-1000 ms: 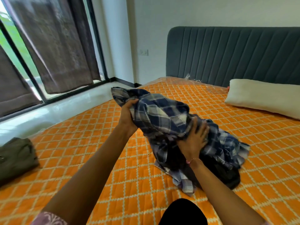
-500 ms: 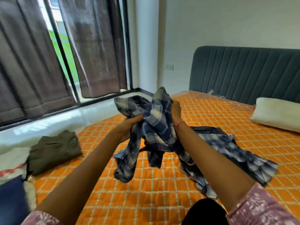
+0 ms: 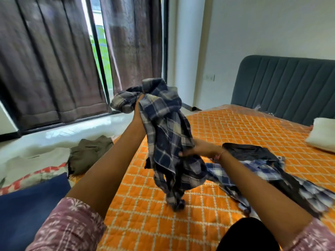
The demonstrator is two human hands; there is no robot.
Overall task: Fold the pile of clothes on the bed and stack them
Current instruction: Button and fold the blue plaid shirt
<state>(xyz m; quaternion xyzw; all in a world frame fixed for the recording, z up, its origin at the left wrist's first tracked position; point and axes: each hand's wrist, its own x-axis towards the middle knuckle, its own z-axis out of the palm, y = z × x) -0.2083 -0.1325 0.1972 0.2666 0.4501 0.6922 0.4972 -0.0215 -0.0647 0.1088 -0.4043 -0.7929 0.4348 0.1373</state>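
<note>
A crumpled dark blue plaid shirt (image 3: 166, 138) hangs in the air above the orange quilted bed (image 3: 226, 134). My left hand (image 3: 138, 109) grips its top, raised high, with cloth bunched over the fingers. Lower down, my right hand (image 3: 199, 149) holds the shirt's middle. To the right on the bed lies the rest of the pile: a lighter blue plaid shirt (image 3: 253, 171) with a black garment (image 3: 248, 151) on it. An olive green folded garment (image 3: 90, 151) sits at the bed's left edge.
A dark blue cloth (image 3: 27, 205) and a red-and-white patterned cloth (image 3: 27, 178) lie at the near left. A white pillow (image 3: 322, 136) rests by the grey headboard (image 3: 290, 87). Brown curtains (image 3: 45, 60) cover the window at left.
The plaid shirt has been lifted off the pile and now hangs free. My left hand rose higher; my right hand dropped from the shirt's top to its middle. The view turned left.
</note>
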